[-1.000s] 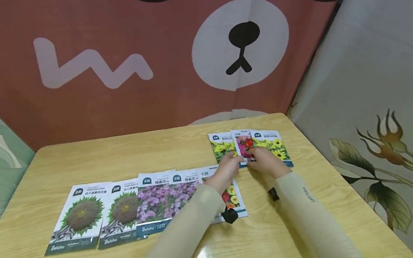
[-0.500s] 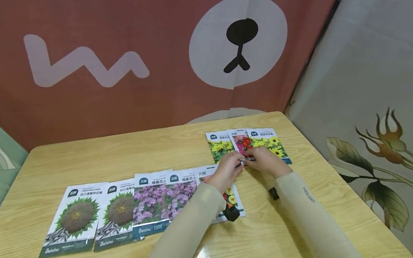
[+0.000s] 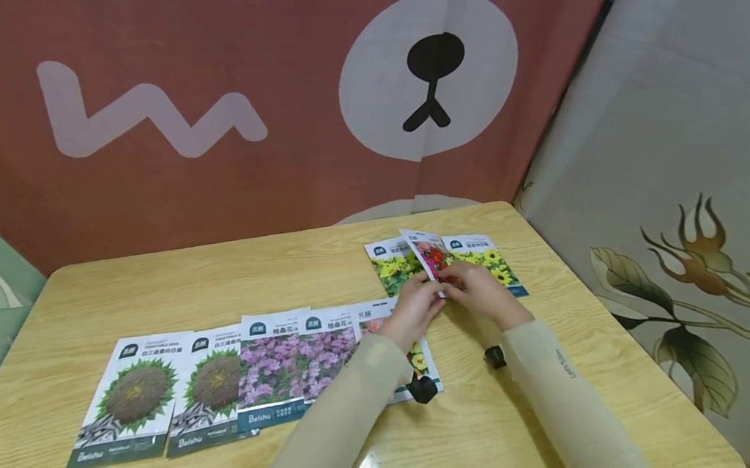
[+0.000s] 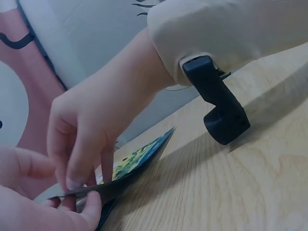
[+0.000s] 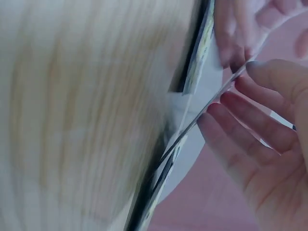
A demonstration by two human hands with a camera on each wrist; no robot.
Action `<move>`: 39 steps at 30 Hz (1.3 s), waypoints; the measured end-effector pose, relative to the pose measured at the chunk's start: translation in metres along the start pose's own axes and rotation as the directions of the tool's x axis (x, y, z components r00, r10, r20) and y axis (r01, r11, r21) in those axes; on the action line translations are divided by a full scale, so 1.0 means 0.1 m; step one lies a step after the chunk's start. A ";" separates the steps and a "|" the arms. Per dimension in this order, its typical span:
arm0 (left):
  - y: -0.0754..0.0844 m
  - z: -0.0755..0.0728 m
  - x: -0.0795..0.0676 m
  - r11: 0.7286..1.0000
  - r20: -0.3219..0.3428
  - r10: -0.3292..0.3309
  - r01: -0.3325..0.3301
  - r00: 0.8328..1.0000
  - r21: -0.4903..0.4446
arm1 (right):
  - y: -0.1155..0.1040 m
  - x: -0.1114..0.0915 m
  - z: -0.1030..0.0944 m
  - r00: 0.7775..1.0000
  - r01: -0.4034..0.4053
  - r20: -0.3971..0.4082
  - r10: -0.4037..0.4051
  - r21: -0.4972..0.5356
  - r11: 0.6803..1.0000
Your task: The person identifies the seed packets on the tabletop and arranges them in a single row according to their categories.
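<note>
In the head view a seed packet with red and pink flowers (image 3: 428, 250) is tilted up off two yellow-flower seed packets, one on its left (image 3: 391, 268) and one on its right (image 3: 493, 263). My left hand (image 3: 414, 309) pinches its near edge at the left. Beside it my right hand (image 3: 484, 295) grips the same edge between thumb and fingers. The left wrist view has the packet (image 4: 118, 187) nearly edge-on between both hands' fingertips. From the right wrist it appears as a thin line, with the right hand (image 5: 269, 144) on it.
A row of seed packets lies to the left: two sunflower packets (image 3: 135, 396) (image 3: 213, 386), two purple-flower packets (image 3: 270, 371) (image 3: 327, 348), and a mixed-flower packet (image 3: 425, 366) partly under my left forearm. The wooden table (image 3: 220, 283) meets a bear-print curtain (image 3: 213, 195) behind.
The red-flower packet has risen at its left side and turned leftward, no longer lying flat. Both hands have come together at its near edge. The head view has shifted slightly.
</note>
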State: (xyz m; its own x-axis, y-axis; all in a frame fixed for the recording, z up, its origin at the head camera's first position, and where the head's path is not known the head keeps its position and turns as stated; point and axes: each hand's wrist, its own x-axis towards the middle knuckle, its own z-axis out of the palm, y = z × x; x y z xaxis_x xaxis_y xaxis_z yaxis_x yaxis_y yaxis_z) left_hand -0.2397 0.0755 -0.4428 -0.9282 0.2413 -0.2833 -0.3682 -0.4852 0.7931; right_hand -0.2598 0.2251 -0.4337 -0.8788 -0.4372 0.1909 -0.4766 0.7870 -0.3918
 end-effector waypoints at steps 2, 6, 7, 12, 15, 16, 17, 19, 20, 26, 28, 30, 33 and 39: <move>0.00 -0.01 -0.01 0.999 -0.015 0.037 -0.037 0.999 0.002 | -0.03 -0.01 0.01 1.000 0.005 -0.026 -0.004 0.047 0.999; 0.02 -0.04 -0.04 0.997 -0.058 0.079 -0.077 0.995 0.031 | -0.09 -0.03 0.03 0.998 0.015 -0.061 -0.007 0.129 0.992; 0.03 -0.05 -0.04 0.995 -0.066 0.086 -0.083 0.994 0.047 | -0.11 -0.04 0.03 0.998 0.013 -0.068 -0.004 0.133 0.991; 0.06 -0.10 -0.08 0.986 -0.071 0.127 -0.119 0.989 0.113 | -0.12 -0.07 0.03 0.992 -0.064 -0.094 0.080 0.159 0.985; 0.08 -0.12 -0.12 0.979 -0.059 0.143 -0.133 0.988 0.155 | -0.10 -0.10 0.01 0.983 -0.120 -0.115 0.144 0.194 0.974; 0.09 -0.12 -0.13 0.975 -0.053 0.147 -0.135 0.988 0.174 | -0.09 -0.11 0.00 0.979 -0.131 -0.127 0.160 0.206 0.970; 0.10 -0.12 -0.16 0.972 -0.044 0.149 -0.138 0.988 0.189 | -0.08 -0.12 -0.01 0.975 -0.143 -0.136 0.175 0.220 0.965; 0.12 -0.12 -0.22 0.968 -0.032 0.140 -0.130 0.990 0.214 | -0.05 -0.14 -0.04 0.966 -0.166 -0.152 0.207 0.245 0.955; 0.13 -0.13 -0.26 0.965 -0.026 0.137 -0.128 0.990 0.230 | -0.04 -0.15 -0.05 0.961 -0.179 -0.158 0.225 0.259 0.949; 0.16 -0.15 -0.46 0.962 0.027 0.100 -0.104 0.995 0.254 | 0.01 -0.23 -0.18 0.927 -0.274 -0.150 0.344 0.356 0.893; 0.17 -0.17 -0.52 0.959 0.042 0.086 -0.095 0.995 0.267 | 0.03 -0.26 -0.22 0.916 -0.293 -0.147 0.373 0.391 0.872; 0.16 -0.20 -0.58 0.950 0.052 0.072 -0.084 0.996 0.300 | 0.04 -0.28 -0.27 0.908 -0.303 -0.141 0.394 0.428 0.851; 0.16 -0.24 -0.66 0.932 0.061 0.034 -0.054 0.998 0.358 | 0.06 -0.30 -0.33 0.903 -0.319 -0.110 0.416 0.480 0.817; 0.08 -0.33 -0.77 0.908 0.116 -0.011 -0.039 0.993 0.418 | 0.07 -0.34 -0.42 0.882 -0.400 -0.002 0.472 0.526 0.751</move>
State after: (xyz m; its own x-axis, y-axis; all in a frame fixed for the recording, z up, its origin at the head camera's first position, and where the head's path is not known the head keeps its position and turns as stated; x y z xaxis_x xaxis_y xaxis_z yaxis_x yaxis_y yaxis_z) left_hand -0.1732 0.0249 -0.4324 -0.9115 0.3425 -0.2277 -0.2758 -0.0984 0.9562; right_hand -0.2344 0.2633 -0.4051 -0.9998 -0.0129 -0.0144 0.0052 0.5369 -0.8436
